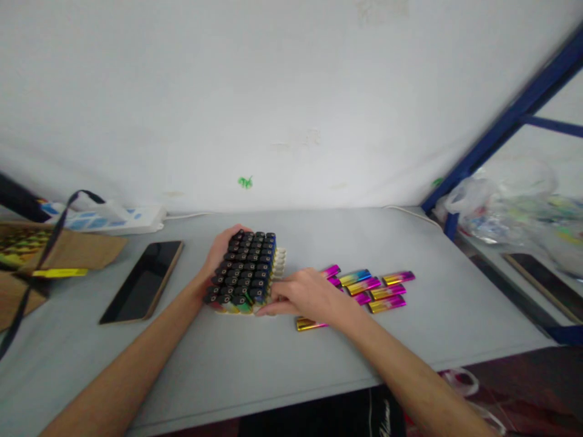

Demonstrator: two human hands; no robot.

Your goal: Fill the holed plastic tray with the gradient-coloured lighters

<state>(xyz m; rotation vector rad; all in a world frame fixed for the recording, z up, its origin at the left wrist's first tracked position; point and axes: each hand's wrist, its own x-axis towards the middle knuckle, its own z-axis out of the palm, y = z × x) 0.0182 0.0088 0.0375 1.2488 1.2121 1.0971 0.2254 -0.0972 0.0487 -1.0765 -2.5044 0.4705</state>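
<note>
A white tray (279, 258) stands on the table, packed with rows of upright lighters (246, 261) that have black tops. White slots show along its right side. My left hand (223, 246) wraps round the tray's left side, its fingers partly hidden behind the lighters. At the front right corner, my right hand (300, 294) is closed, with thumb and fingers against the tray and the end lighters; whatever they pinch is hidden. Several shiny pink-and-gold lighter-shaped pieces (387, 303) lie to its right, one with a blue end (355, 277). Another gold piece (311, 323) is partly under my right wrist.
A phone (142, 282) lies on the left of the grey table (218, 376). Behind it are a power strip (113, 220) and an open cardboard box (91, 246) with a dark strap. Plastic bags (510, 206) and a blue metal frame (496, 127) stand at right.
</note>
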